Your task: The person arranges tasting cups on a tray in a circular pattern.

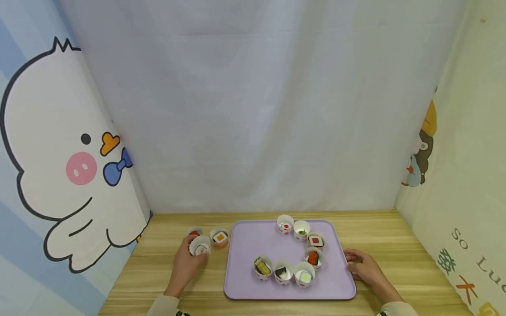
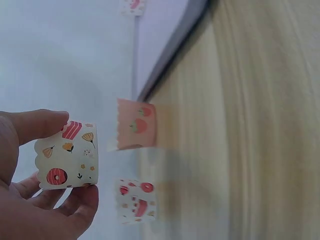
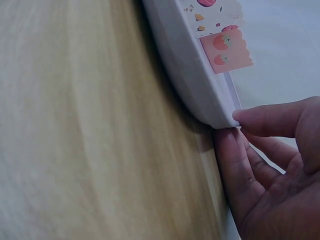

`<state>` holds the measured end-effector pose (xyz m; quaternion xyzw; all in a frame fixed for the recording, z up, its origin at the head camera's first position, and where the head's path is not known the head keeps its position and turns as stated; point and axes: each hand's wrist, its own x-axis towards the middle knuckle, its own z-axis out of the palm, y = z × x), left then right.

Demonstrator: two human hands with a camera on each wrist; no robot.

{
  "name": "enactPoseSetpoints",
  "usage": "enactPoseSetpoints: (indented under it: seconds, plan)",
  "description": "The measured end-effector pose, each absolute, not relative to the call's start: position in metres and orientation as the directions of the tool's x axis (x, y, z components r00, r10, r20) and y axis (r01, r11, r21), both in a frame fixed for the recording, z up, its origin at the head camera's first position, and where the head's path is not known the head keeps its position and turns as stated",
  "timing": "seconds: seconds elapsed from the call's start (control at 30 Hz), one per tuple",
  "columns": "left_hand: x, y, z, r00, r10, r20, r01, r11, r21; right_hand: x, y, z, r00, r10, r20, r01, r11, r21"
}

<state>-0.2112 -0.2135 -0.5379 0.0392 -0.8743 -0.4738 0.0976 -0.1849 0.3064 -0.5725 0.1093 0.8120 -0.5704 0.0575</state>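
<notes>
My left hand [image 1: 186, 265] grips a small white paper cup [image 1: 200, 245] between thumb and fingers, held above the table left of the tray. In the left wrist view, this cup [image 2: 70, 157] carries doughnut and flower prints. Behind it stand a pink strawberry-print cup [image 1: 219, 238] with a sushi-like piece inside and a white cup [image 1: 194, 230] with red content, partly hidden by my hand. My right hand [image 1: 367, 268] pinches the right edge of the lilac tray [image 1: 253, 241]; in the right wrist view, the thumb [image 3: 250, 119] lies on the rim and fingers are below it.
Several paper cups with small food pieces stand on the tray in a curve, among them one with red topping [image 1: 313, 259], one with yellow-green food [image 1: 262, 267] and one at the back [image 1: 285, 224]. The wooden table [image 1: 379, 237] ends at a white curtain [image 1: 253, 131].
</notes>
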Motion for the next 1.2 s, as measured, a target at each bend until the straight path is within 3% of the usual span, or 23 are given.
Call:
enactPoseSetpoints:
  seconds: [0.5,1.2]
  plan:
    - [-0.209,-0.180,-0.499,-0.987,-0.052,0.150,0.104,0.502,0.859,-0.184,0.308,-0.571,-0.968,0.112,-0.226,0.250,0.322,-0.913]
    - [-0.218,-0.132,-0.498,-0.971,0.131,0.201,0.240,0.485,0.841,-0.183,0.307,-0.572,-0.972,0.095,-0.216,0.235,0.307,-0.922]
